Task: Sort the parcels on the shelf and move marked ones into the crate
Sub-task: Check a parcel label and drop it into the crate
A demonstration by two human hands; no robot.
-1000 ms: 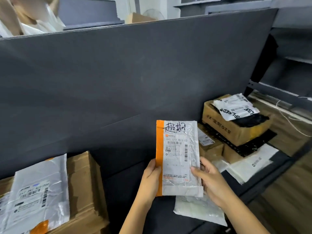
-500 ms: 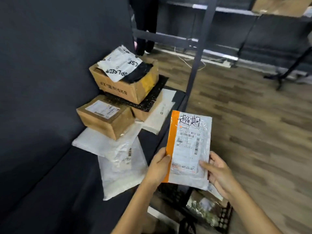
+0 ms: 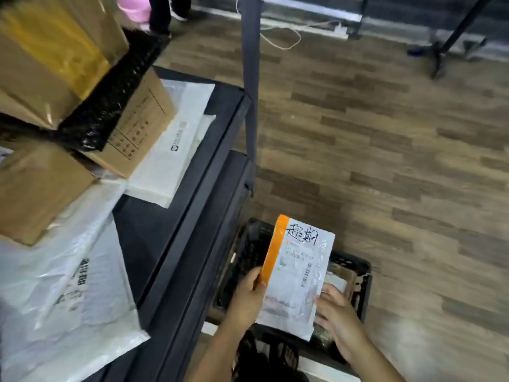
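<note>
A flat white parcel (image 3: 296, 274) with an orange strip and black handwriting hangs above the black crate (image 3: 365, 282) on the floor. My left hand (image 3: 248, 296) grips its orange left edge. My right hand (image 3: 334, 312) holds its lower right edge, fingers curled behind it. The crate holds other parcels, mostly hidden by the one I hold. On the dark shelf (image 3: 170, 216) to the left lie white bag parcels (image 3: 63, 285) and cardboard boxes (image 3: 33, 188).
A stack of boxes (image 3: 55, 56) and a black bubble mailer (image 3: 115, 92) sit at the shelf's far end, with a white mailer (image 3: 176, 142) beneath. The shelf's grey post (image 3: 249, 78) stands beyond the crate. Wooden floor lies to the right; a person's legs (image 3: 159, 12) and a stand base (image 3: 440, 51) are far off.
My view has swung from the shelf's back panel right and down to the floor. Both hands have carried the marked parcel off the shelf and lowered it over the crate.
</note>
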